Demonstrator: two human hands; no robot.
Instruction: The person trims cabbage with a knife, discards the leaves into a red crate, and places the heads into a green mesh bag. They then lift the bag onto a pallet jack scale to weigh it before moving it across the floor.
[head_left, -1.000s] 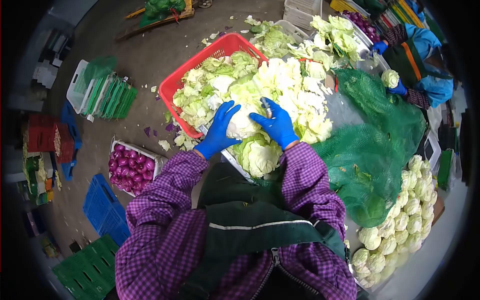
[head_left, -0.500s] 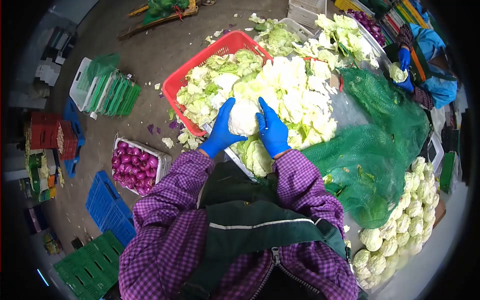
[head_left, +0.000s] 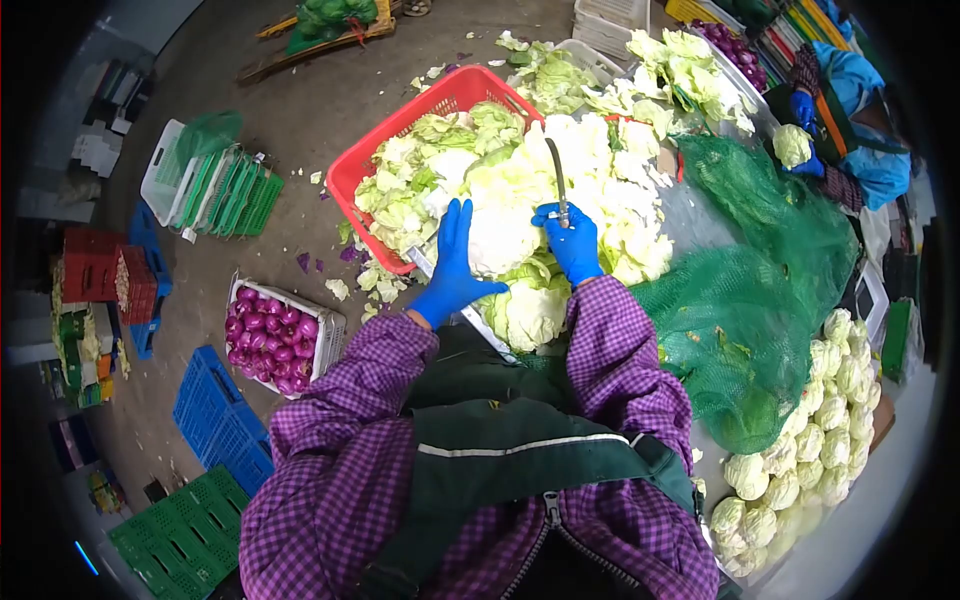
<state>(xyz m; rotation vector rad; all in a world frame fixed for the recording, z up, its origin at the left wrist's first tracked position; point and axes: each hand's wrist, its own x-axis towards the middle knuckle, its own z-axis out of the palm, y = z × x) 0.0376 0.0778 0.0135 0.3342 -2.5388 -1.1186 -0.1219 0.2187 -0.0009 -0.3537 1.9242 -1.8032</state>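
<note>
My left hand [head_left: 452, 270], in a blue glove, is open with fingers stretched out and thumb spread. It lies along the near left side of a pale cabbage head [head_left: 497, 242], whose outline is washed out by glare. My right hand [head_left: 572, 243], also blue-gloved, is closed around a knife [head_left: 559, 180] with a narrow, slightly curved dark blade pointing up and away. Loose cabbage leaves [head_left: 590, 160] are heaped beyond both hands. Another leafy cabbage piece [head_left: 530, 312] lies below them, near the table edge.
A red crate [head_left: 350, 170] of leaves stands at the far left of the heap. Green netting [head_left: 740, 340] covers the table's right part, beside stacked cabbages [head_left: 810, 440]. A crate of purple onions [head_left: 270, 335] is on the floor. A co-worker's gloved hand [head_left: 803, 108] is near another cabbage [head_left: 792, 146].
My right hand has left the cabbage's side, moved right and now grips a knife. My left hand stays beside the cabbage, slightly shifted. The co-worker's hands have moved a little.
</note>
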